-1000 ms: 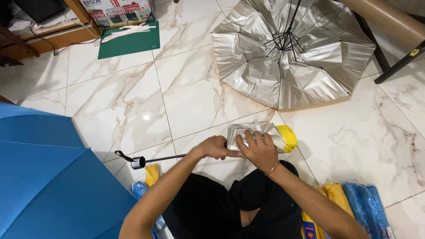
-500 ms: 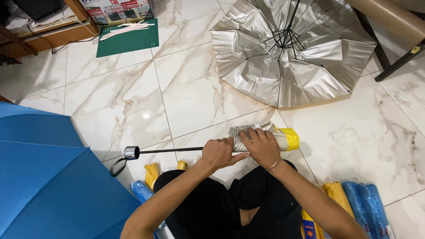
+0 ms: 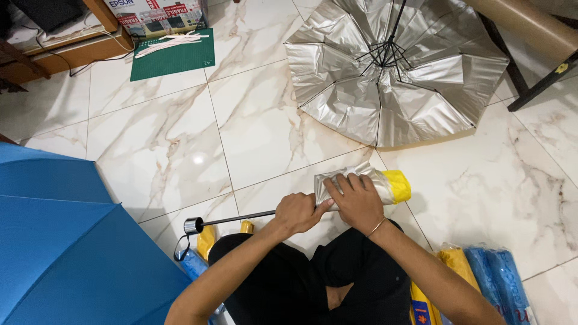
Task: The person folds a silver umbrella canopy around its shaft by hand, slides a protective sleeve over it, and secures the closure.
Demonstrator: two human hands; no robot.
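An open blue fabric umbrella (image 3: pixel 66 253) fills the lower left. Beside it, the left hand (image 3: pixel 296 213) is fisted around the thin black metal shaft (image 3: pixel 238 218) of a folded silver-and-yellow umbrella (image 3: pixel 385 183) held over the marble floor (image 3: pixel 253 132). The right hand (image 3: pixel 359 201) presses curled fingers onto its bunched canopy. An open silver umbrella (image 3: pixel 391 72) lies beyond.

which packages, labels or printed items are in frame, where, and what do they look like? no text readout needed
Cardboard box: top left by the wooden furniture, white with red and dark printing.
Green cutting mat: on the floor below the box, rectangular, small pale mark at one corner, pale strips on it.
Wrapped folded umbrellas: bottom right, yellow and blue in clear sleeves, one yellow sleeve with a printed label.
No screens visible.
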